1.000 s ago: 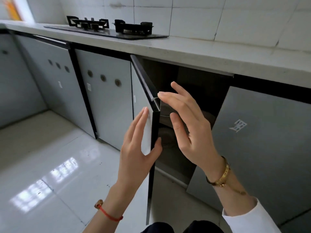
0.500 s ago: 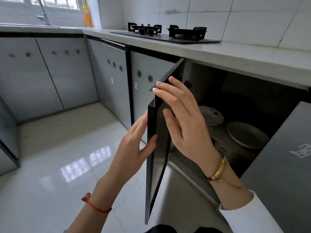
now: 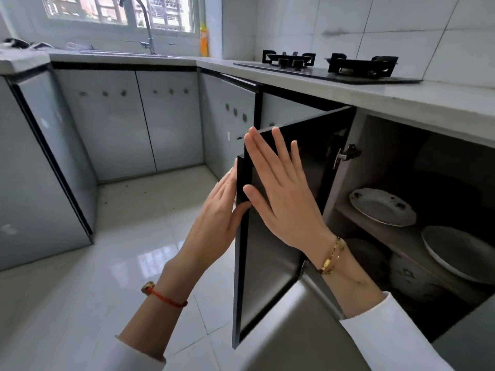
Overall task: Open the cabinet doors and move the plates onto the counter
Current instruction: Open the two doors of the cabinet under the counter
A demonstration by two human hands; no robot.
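Note:
The left cabinet door (image 3: 267, 277) stands swung wide open, its dark inner face towards me. My left hand (image 3: 217, 212) holds its free edge, fingers on the outer side and thumb wrapped onto the inner side. My right hand (image 3: 281, 194) lies flat on the inner face with fingers spread. Inside the cabinet, a white patterned plate (image 3: 383, 206) and a second white plate (image 3: 460, 253) rest on a shelf. Round crockery (image 3: 409, 277) sits below the shelf in shadow. The pale counter (image 3: 428, 100) runs above the cabinet.
A black gas hob (image 3: 334, 68) sits on the counter to the left of the open cabinet. The right cabinet door (image 3: 468, 344) partly covers the opening. A sink tap (image 3: 144, 25) stands under the window at the far left. Glossy floor tiles (image 3: 107, 263) lie below.
The door has swung further open to the left, with both hands following it. The plates on the shelf have come into plain view. My view has turned left.

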